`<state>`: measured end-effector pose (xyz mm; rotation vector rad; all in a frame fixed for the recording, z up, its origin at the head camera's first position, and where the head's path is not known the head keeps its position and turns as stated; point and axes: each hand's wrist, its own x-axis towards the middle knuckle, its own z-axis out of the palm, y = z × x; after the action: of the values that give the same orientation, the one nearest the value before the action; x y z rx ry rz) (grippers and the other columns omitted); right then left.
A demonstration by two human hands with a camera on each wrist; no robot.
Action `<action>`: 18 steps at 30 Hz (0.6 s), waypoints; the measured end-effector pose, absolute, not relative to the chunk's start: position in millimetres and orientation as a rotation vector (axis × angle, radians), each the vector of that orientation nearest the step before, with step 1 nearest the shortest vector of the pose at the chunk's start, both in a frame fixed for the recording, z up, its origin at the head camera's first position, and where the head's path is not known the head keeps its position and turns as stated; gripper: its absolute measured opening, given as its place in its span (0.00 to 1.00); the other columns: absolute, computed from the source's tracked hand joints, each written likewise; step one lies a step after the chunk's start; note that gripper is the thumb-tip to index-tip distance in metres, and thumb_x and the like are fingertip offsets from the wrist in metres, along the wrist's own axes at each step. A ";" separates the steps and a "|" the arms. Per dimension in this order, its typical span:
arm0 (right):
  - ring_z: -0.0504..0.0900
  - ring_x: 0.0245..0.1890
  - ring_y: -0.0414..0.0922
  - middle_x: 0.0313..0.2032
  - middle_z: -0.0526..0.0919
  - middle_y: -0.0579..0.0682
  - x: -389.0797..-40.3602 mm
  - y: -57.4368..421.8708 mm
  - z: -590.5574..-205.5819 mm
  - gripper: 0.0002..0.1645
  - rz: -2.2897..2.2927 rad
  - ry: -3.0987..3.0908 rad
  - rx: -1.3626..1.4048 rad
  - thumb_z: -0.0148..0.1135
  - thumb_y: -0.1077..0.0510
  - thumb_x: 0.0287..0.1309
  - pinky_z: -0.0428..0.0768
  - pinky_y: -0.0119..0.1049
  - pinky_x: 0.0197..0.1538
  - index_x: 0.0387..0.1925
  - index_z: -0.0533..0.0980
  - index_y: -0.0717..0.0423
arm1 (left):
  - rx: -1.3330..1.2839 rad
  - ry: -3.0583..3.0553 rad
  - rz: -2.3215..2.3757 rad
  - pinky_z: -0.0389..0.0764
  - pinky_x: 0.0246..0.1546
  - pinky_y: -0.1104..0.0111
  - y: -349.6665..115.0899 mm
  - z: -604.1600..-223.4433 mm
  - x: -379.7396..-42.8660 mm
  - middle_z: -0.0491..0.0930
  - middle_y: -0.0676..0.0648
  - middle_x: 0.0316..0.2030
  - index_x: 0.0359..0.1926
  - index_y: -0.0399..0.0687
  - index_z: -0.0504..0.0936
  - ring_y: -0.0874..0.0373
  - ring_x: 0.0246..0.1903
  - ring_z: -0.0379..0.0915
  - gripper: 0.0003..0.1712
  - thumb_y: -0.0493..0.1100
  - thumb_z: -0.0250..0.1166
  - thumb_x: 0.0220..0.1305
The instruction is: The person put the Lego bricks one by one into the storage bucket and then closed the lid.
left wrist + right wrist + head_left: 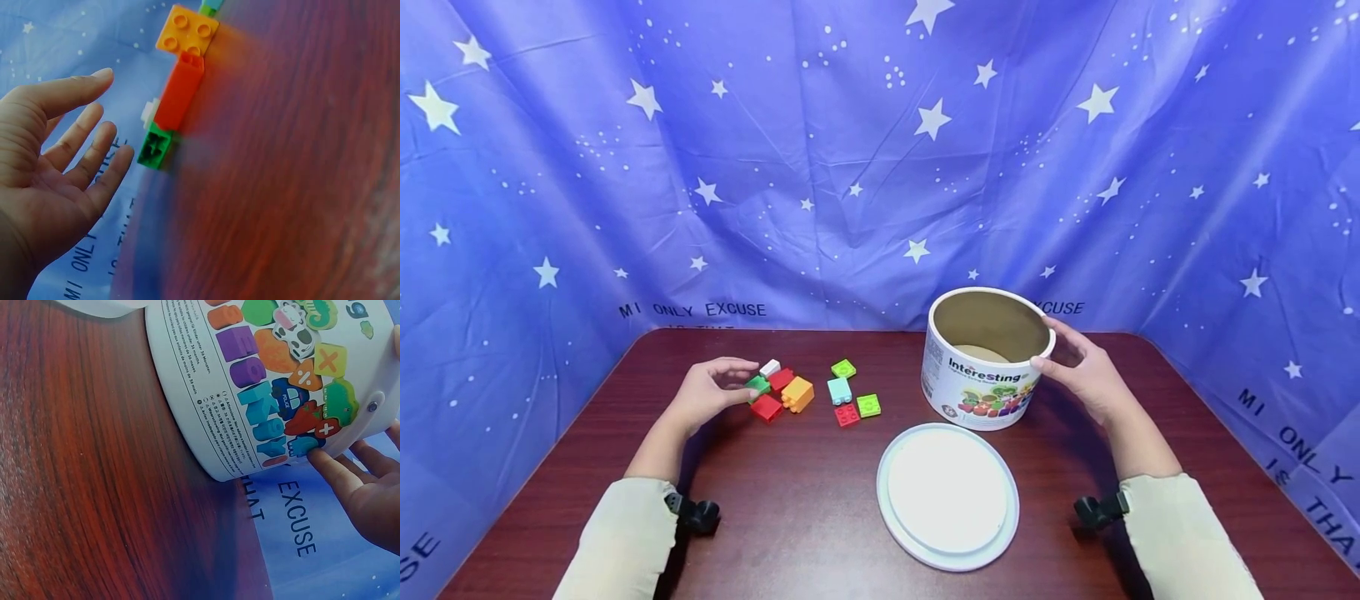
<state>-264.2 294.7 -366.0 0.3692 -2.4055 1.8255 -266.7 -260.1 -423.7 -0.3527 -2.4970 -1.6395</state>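
My left hand (pixel 707 396) is at the left cluster of building blocks, thumb and fingers apart. In the left wrist view its fingers are loosely spread, with nothing between them. Nearest to it are a green block (pixel 155 147), a white block (pixel 770 368) and a red block (pixel 767 407). Another red block (pixel 781 379) and an orange block (pixel 797 393) lie just beyond. My right hand (pixel 1090 379) holds the right side of an upright white bucket (pixel 977 396), thumb at the front of the rim and fingers round behind. The bucket's mouth faces up, uncovered.
A round white lid (pixel 947 492) lies flat in front of the bucket. Between the left cluster and the bucket lie a light blue block (pixel 839 390), a flat red block (pixel 847 415) and two lime green pieces (pixel 868 406). A starry blue curtain (pixel 820 167) hangs behind the table.
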 end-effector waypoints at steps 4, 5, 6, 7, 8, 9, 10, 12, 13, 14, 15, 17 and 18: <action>0.73 0.57 0.41 0.71 0.54 0.69 -264.1 294.7 -366.4 0.45 1.842 -2.394 0.377 0.65 0.63 0.60 0.76 0.22 0.48 0.74 0.54 0.62 | -0.334 -2.513 -1.612 0.80 0.39 0.74 -264.0 -426.8 -269.5 0.80 0.31 0.48 0.52 0.29 0.81 0.38 0.48 0.78 0.27 0.31 0.75 0.48; 0.73 0.56 0.41 0.71 0.54 0.69 -264.3 294.6 -366.7 0.45 1.846 -2.390 0.379 0.65 0.63 0.60 0.77 0.23 0.48 0.74 0.54 0.62 | -0.320 -2.521 -1.603 0.80 0.38 0.74 -265.1 -427.7 -270.1 0.81 0.31 0.48 0.52 0.29 0.81 0.38 0.48 0.78 0.27 0.31 0.75 0.48; 0.74 0.55 0.40 0.70 0.55 0.69 -264.6 294.6 -367.1 0.45 1.847 -2.386 0.378 0.65 0.63 0.60 0.77 0.23 0.48 0.73 0.54 0.62 | -0.307 -2.527 -1.598 0.80 0.38 0.75 -266.2 -428.5 -271.0 0.81 0.32 0.47 0.52 0.30 0.81 0.39 0.48 0.78 0.27 0.31 0.75 0.48; 0.74 0.54 0.40 0.70 0.56 0.69 -264.8 294.6 -367.4 0.45 1.848 -2.383 0.377 0.65 0.63 0.60 0.77 0.23 0.48 0.73 0.54 0.62 | -0.295 -2.540 -1.591 0.80 0.38 0.75 -267.1 -429.4 -272.0 0.81 0.32 0.47 0.52 0.30 0.81 0.39 0.48 0.78 0.27 0.32 0.75 0.49; 0.75 0.54 0.40 0.69 0.57 0.69 -264.9 294.6 -367.7 0.45 1.850 -2.380 0.374 0.65 0.64 0.60 0.77 0.24 0.47 0.73 0.55 0.62 | -0.284 -2.552 -1.590 0.80 0.38 0.75 -267.9 -430.2 -273.0 0.81 0.32 0.47 0.52 0.30 0.81 0.40 0.48 0.77 0.27 0.32 0.75 0.49; 0.75 0.53 0.40 0.69 0.58 0.69 -265.0 294.6 -368.1 0.45 1.852 -2.377 0.370 0.65 0.64 0.60 0.78 0.24 0.47 0.73 0.55 0.62 | -0.271 -2.567 -1.591 0.79 0.39 0.76 -268.6 -430.9 -273.9 0.81 0.33 0.47 0.53 0.31 0.81 0.40 0.49 0.77 0.27 0.32 0.75 0.49; 0.76 0.53 0.41 0.68 0.58 0.69 -265.1 294.6 -368.3 0.44 1.852 -2.374 0.369 0.65 0.64 0.60 0.78 0.24 0.47 0.73 0.55 0.61 | -0.254 -2.584 -1.597 0.79 0.39 0.76 -269.1 -431.7 -274.8 0.82 0.33 0.47 0.53 0.32 0.81 0.40 0.49 0.77 0.27 0.32 0.75 0.49; 0.75 0.53 0.41 0.68 0.58 0.69 -265.0 294.7 -368.5 0.44 1.856 -2.369 0.369 0.65 0.64 0.59 0.78 0.24 0.47 0.73 0.55 0.61 | -0.238 -2.628 -1.598 0.79 0.42 0.74 -270.0 -432.9 -276.3 0.81 0.33 0.48 0.54 0.33 0.81 0.41 0.50 0.76 0.27 0.33 0.75 0.50; 0.75 0.53 0.41 0.68 0.58 0.69 -264.8 294.7 -368.5 0.45 1.861 -2.368 0.370 0.65 0.64 0.59 0.78 0.24 0.47 0.73 0.55 0.61 | -0.231 -2.655 -1.587 0.79 0.43 0.73 -270.5 -433.8 -277.3 0.81 0.33 0.49 0.54 0.33 0.81 0.41 0.51 0.76 0.27 0.33 0.74 0.51; 0.75 0.53 0.41 0.69 0.58 0.69 -264.7 294.7 -368.4 0.45 1.866 -2.366 0.371 0.65 0.64 0.60 0.78 0.24 0.47 0.73 0.55 0.61 | -0.232 -2.681 -1.576 0.79 0.45 0.70 -270.8 -434.1 -277.7 0.81 0.33 0.49 0.55 0.33 0.80 0.41 0.51 0.76 0.27 0.34 0.74 0.51; 0.75 0.53 0.41 0.69 0.58 0.70 -264.5 294.7 -368.2 0.45 1.870 -2.364 0.373 0.66 0.64 0.59 0.78 0.24 0.47 0.73 0.55 0.61 | -0.232 -2.710 -1.556 0.79 0.47 0.67 -271.0 -434.6 -278.3 0.80 0.33 0.50 0.55 0.34 0.80 0.42 0.51 0.76 0.27 0.34 0.73 0.52; 0.76 0.53 0.40 0.69 0.57 0.70 -264.4 294.4 -368.1 0.45 1.877 -2.360 0.376 0.65 0.64 0.60 0.78 0.24 0.47 0.73 0.55 0.61 | -0.236 -2.762 -1.509 0.79 0.51 0.60 -272.0 -435.2 -279.5 0.79 0.33 0.52 0.57 0.35 0.79 0.42 0.51 0.75 0.28 0.35 0.72 0.54; 0.76 0.53 0.40 0.69 0.57 0.70 -264.3 294.3 -368.1 0.45 1.878 -2.360 0.376 0.65 0.64 0.60 0.78 0.24 0.47 0.73 0.55 0.61 | -0.233 -2.782 -1.491 0.78 0.52 0.56 -272.3 -435.6 -280.1 0.79 0.34 0.52 0.57 0.35 0.79 0.42 0.51 0.75 0.28 0.35 0.72 0.54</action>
<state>-264.3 294.3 -368.1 0.3762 -2.3597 1.8781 -280.1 -272.3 -435.6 -0.2334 -2.7824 -1.4911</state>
